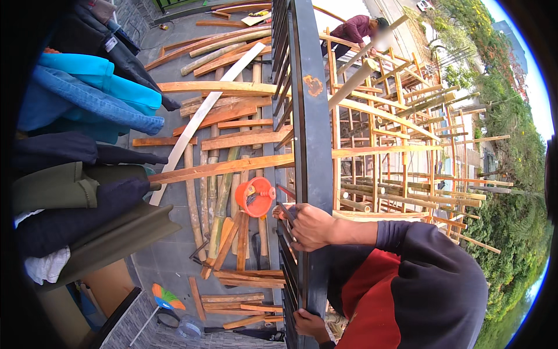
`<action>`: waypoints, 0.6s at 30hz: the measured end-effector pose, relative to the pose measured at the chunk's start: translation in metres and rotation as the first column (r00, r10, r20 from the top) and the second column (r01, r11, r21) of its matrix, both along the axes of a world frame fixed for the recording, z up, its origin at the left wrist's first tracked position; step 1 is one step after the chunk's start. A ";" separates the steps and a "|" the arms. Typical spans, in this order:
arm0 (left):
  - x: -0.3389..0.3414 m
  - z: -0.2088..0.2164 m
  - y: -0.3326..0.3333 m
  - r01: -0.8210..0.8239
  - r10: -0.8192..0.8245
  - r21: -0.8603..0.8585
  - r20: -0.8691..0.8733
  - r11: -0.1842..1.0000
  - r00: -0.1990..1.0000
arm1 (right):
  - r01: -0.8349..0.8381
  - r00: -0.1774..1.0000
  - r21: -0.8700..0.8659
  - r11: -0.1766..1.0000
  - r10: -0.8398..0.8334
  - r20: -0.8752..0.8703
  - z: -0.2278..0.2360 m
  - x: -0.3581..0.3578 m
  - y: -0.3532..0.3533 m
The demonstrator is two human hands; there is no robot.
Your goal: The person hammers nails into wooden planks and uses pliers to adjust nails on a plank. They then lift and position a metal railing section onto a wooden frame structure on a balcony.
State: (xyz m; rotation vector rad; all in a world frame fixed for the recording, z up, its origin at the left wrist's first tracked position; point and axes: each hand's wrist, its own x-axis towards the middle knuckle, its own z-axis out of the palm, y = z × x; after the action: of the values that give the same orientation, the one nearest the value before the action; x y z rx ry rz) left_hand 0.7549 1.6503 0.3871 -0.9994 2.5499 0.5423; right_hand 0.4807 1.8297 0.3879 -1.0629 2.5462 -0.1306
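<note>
My right hand (314, 227) is closed round a narrow dark tool (286, 212) at the dark metal railing (314, 157); its kind I cannot make out. Beside its tip shows a small reddish-brown piece (280, 213), partly hidden by the railing. Lower down, my left hand (311, 326) has its fingers wrapped on the railing. An orange bucket (238, 195) is just left of the right hand, with a yellow-and-black tape measure (250, 191) and other small items in it. A long wooden beam (232, 167) crosses the railing above the bucket.
Timber planks (241, 139) and bamboo poles lie across the tiled floor. Clothes (87, 99) hang at left. Right of the railing stands a wood-and-bamboo framework (401, 139), with a person in a maroon top (351, 29) at its far end. A colourful broom (168, 298) lies lower left.
</note>
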 end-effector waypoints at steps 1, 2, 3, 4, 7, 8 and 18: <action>0.003 -0.005 0.004 -0.001 0.001 -0.128 -0.001 0.992 1.000 | 0.004 1.000 -0.027 1.000 -0.004 -0.023 -0.002 0.001 0.001; 0.000 -0.002 0.007 -0.003 -0.002 -0.159 -0.030 0.987 1.000 | 0.004 0.999 -0.047 0.999 -0.005 -0.037 -0.004 0.003 0.003; 0.007 -0.005 0.008 -0.068 0.061 -0.157 -0.044 0.985 0.997 | -0.002 1.000 -0.109 0.994 -0.002 -0.030 -0.006 0.005 0.002; 0.012 -0.009 0.007 -0.132 0.125 -0.154 -0.056 0.979 0.991 | -0.005 1.000 -0.171 0.985 0.002 -0.022 -0.010 0.004 0.002; 0.017 -0.004 0.008 -0.274 0.260 -0.172 -0.103 0.946 0.960 | 0.012 0.997 -0.326 0.945 -0.034 -0.063 -0.014 0.007 0.003; 0.012 -0.002 0.013 -0.330 0.307 -0.184 -0.141 0.926 0.941 | -0.015 0.998 -0.319 0.948 -0.006 -0.067 -0.009 0.005 0.004; -0.003 0.010 0.024 -0.263 0.199 -0.206 -0.288 0.943 0.937 | -0.158 0.957 -0.340 0.927 0.059 -0.284 -0.007 -0.008 0.008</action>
State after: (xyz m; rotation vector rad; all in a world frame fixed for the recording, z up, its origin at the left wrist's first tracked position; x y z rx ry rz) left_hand 0.7518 1.6747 0.3969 -1.4156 2.8005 0.4599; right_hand 0.4723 1.8378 0.3811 -1.4466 2.7621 -0.4684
